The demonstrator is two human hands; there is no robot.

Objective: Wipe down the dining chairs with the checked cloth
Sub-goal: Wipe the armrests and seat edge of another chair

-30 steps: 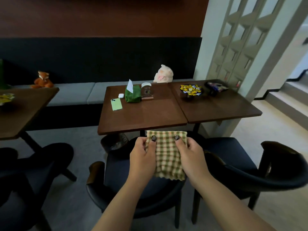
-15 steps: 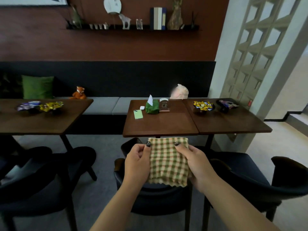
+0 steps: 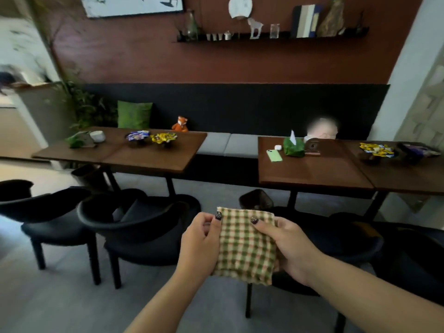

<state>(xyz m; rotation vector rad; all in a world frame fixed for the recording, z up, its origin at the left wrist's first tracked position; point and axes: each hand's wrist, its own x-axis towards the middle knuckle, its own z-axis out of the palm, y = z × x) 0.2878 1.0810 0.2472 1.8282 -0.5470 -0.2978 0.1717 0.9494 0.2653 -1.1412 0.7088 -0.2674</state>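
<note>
Behind the hands, two brown desks (image 3: 310, 169) are flanked by black chairs (image 3: 134, 227) on the near side. Lower centre, the checked cloth (image 3: 245, 246) is held up in the air, pinched at its upper edge by the left hand (image 3: 199, 239) and the right hand (image 3: 290, 246).

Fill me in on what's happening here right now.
A person stands in a dining area holding a checked cloth up in front of them with both hands: the left hand pinches its upper left corner, the right hand grips its right edge. The cloth touches no chair yet. Dark chairs stand just ahead at wooden tables, so the wiping has not begun.
</note>
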